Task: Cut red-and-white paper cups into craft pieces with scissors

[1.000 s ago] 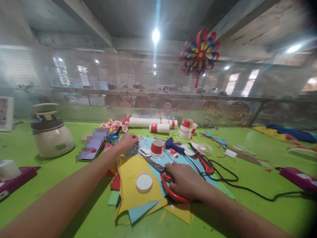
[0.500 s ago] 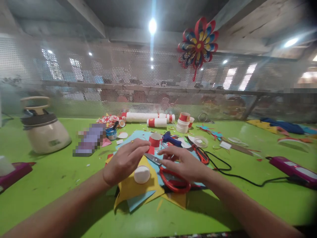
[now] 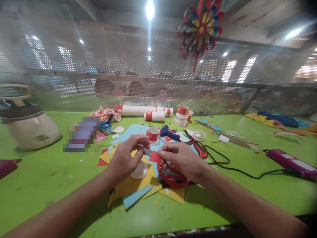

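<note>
Between thumb and fingers, my right hand [image 3: 182,158] pinches a small red piece of paper [image 3: 155,157]. My left hand [image 3: 127,155] hovers just left of it, fingers curved and thumb apart, with nothing seen in it. Beneath my right hand lie red-handled scissors [image 3: 174,181], their blades mostly hidden. A white paper disc [image 3: 139,170] rests on yellow paper [image 3: 131,185] below my left hand. Just beyond my hands stands a red-and-white paper cup piece [image 3: 153,135], on light blue paper [image 3: 137,130].
A blue glue gun [image 3: 170,133] and orange-handled scissors [image 3: 200,149] lie behind my right hand, near a black cord [image 3: 223,162]. Stacked paper cups [image 3: 155,116] line the back. A large beige flask [image 3: 31,130] stands left, a purple power strip [image 3: 292,163] right.
My right hand has picked up the red piece of paper from beside the cup piece and now holds it above the scissors. My left hand's fingers have curled. The view has shifted slightly.
</note>
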### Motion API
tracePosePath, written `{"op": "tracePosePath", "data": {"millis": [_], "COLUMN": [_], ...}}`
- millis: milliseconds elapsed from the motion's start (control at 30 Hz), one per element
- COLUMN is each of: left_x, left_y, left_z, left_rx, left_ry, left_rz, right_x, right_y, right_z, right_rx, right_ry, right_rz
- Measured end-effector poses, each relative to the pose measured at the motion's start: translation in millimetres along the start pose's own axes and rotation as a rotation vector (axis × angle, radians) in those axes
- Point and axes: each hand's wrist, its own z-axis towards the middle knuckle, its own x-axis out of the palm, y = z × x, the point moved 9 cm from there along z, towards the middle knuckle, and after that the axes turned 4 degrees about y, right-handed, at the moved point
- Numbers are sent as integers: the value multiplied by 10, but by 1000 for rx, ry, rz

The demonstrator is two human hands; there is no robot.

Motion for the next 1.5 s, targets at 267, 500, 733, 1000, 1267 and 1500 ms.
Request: {"op": "tracePosePath", "data": {"millis": [267, 500, 733, 1000, 1267, 1500], "left_x": [386, 71, -955, -1376, -730, -51], "left_y": [213, 247, 555, 625, 302, 359], "left_z": [-123, 2, 151, 72, 199, 23], "left_rx": [-503, -422, -263, -183, -155, -239], "left_ry": [398, 216, -413, -680, -152, 425], "left_rz": [-549, -454, -505, -437, -233, 110], "right_x": [29, 131, 557, 798, 93, 70], "right_y": [55, 269, 269, 33, 27, 22], "right_z": [19, 85, -74, -363, -931, -1019], "right_rx": [-41, -209, -331, -329, -297, -239], "right_ry": [-24, -116, 81, 229, -35, -79], "right_rz": [-298, -707, -1086, -1509, -1419, -1541]}}
